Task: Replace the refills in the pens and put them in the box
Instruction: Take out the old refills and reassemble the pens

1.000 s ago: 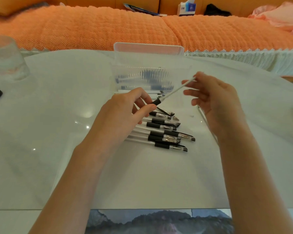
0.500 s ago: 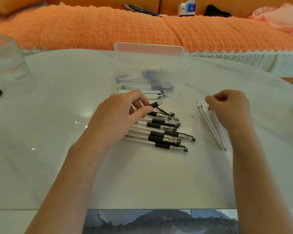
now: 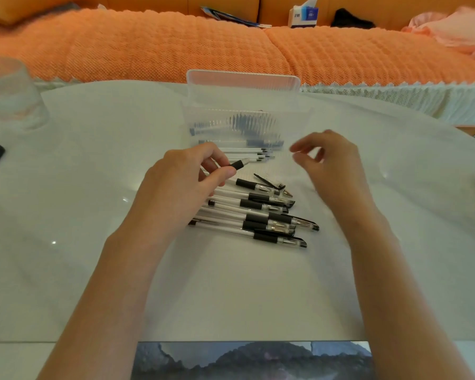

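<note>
Pinching a pen barrel [image 3: 239,163] between thumb and forefinger, the left hand [image 3: 181,185] hovers over the pile of pens [image 3: 261,218] on the white bench [image 3: 93,187]. The right hand [image 3: 333,165] hangs beside it – grip loose, holding nothing. Behind stands the clear box [image 3: 294,124], lid up – pens inside, white refills [image 3: 244,154] just before it.

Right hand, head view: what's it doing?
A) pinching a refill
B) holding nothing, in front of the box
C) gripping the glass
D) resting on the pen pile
B: the right hand shows nothing in its loosely curled fingers, just in front of the box; only the left hand holds a pen barrel.
</note>
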The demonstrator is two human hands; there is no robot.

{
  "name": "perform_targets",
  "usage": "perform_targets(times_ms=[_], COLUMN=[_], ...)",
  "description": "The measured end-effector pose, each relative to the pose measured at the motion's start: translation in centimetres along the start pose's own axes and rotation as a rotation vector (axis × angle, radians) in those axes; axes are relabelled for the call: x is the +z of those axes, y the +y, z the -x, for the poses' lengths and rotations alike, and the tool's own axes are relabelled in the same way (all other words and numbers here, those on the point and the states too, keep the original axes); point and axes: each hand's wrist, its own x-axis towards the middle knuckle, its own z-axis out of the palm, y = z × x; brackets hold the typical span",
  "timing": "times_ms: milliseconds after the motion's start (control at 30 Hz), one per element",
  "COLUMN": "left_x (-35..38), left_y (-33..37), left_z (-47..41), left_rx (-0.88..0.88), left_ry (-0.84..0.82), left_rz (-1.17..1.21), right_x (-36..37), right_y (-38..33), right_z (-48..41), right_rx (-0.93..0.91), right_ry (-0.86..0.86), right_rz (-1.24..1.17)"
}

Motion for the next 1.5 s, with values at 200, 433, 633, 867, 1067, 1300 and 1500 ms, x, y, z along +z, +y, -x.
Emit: perform_targets(times_ms=[200, 433, 633, 867, 1067, 1300, 1500], left_x=[-0.3, -0.5, -0.6, -0.7, -0.9, -1.5, -2.0], left_y=[-0.2, -0.3, -0.3, -0.3, -0.5, -1.1, -1.4], left_z=[0.0, 0.0, 0.1, 0.1, -0.1, -0.3, -0.3], left_rx=[-0.023, -0.026, -0.028, -0.031, -0.027, -0.042, -0.041], left_ry=[0.024, 0.023, 0.023, 0.02, 0.045, 0.134, 0.181], left_rz=[0.031, 0.036, 0.026, 0.016, 0.067, 0.171, 0.176], right_x=[3.2, 4.1, 4.2, 3.9, 1.7, -0.8, -1.3], right_y=[-1.1, -0.5, -0.2, 0.1, -0.2, 0.1, 0.2], right_z=[-0.8, -1.1, -1.0, -1.0, -1.0, -0.1, 0.2], right_rx=[-0.162, -0.156, -0.157, -0.093, -0.016, -0.036, -0.06], right_ry=[-0.151, -0.175, -0.167, -0.194, -0.177, -0.152, -0.181], right_rz=[0.079, 0.139, 0.129, 0.079, -0.149, -0.371, -0.383])
